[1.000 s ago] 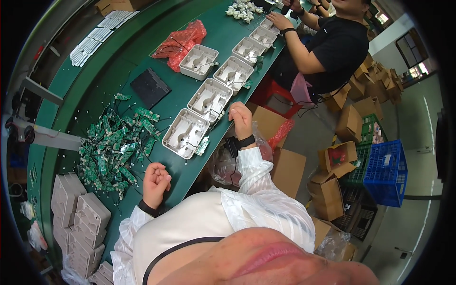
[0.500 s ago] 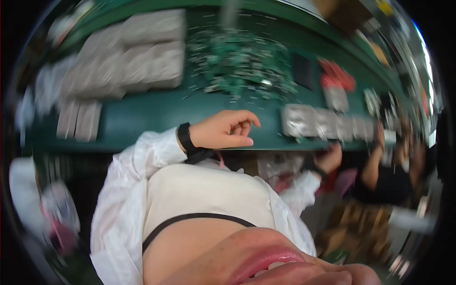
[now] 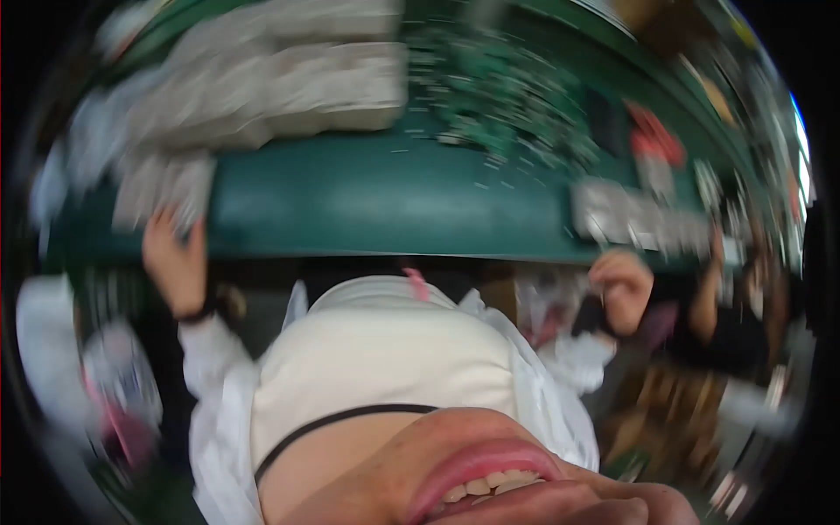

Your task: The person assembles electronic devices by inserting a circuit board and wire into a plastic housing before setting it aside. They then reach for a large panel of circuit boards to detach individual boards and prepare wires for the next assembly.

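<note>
My left hand (image 3: 178,262) reaches up to two pale grey wrapped packs (image 3: 166,179) at the left of the green table. Its thumb and fingers are apart, touching or just short of the near end of the packs; blur hides which. My right hand (image 3: 622,289) is at the table's front edge with its fingers curled in, and nothing shows in it. It is nearest to a row of pale wrapped packs (image 3: 643,219) and apart from them.
Large stacks of grey wrapped packs (image 3: 332,87) stand at the back left. Loose green circuit boards (image 3: 516,96) lie heaped at the back centre, left of a dark flat piece (image 3: 604,121) and a red bundle (image 3: 654,136). Another person (image 3: 739,306) is at the far right.
My left hand has swung from the table's middle far to the left, up to the wrapped packs, and its fingers have spread. The view has shifted; my right hand shows more fully.
</note>
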A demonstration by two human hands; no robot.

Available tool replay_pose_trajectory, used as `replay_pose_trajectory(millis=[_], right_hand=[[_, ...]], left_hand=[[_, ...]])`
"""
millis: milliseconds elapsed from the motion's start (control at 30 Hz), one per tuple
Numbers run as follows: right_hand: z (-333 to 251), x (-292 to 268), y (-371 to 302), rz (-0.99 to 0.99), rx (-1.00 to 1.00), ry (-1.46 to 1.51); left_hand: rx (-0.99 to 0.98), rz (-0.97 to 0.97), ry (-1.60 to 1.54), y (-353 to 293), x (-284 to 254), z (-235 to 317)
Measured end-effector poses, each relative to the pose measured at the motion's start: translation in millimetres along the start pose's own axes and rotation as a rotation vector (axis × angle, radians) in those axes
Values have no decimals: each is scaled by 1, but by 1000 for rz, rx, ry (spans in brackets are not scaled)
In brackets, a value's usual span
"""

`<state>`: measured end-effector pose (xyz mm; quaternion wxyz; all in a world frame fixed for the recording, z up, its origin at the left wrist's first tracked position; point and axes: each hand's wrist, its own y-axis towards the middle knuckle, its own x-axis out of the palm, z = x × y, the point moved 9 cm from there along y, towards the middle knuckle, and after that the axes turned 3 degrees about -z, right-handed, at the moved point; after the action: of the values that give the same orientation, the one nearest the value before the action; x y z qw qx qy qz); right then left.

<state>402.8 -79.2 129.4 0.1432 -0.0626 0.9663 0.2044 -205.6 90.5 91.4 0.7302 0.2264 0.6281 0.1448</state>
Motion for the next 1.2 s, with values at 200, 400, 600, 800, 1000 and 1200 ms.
replay_pose_trajectory(millis=[200, 400, 600, 800, 1000, 1200], right_hand=[[-4, -37, -35, 347, -573, 943], [55, 92, 20, -57, 388, -535], [60, 116, 48, -146, 321, -530], [55, 96, 67, -22, 299, -448], [75, 78, 120, 122, 418, -628], [127, 39, 176, 245, 556, -684]], left_hand=[[128, 6, 144, -21, 50, -48], [136, 20, 282, -8, 58, -22], [190, 71, 73, -42, 33, -11], [416, -47, -349, -49, -5, 89], [635, -225, -559, -26, 4, 176], [733, -286, -672, -17, 25, 217]])
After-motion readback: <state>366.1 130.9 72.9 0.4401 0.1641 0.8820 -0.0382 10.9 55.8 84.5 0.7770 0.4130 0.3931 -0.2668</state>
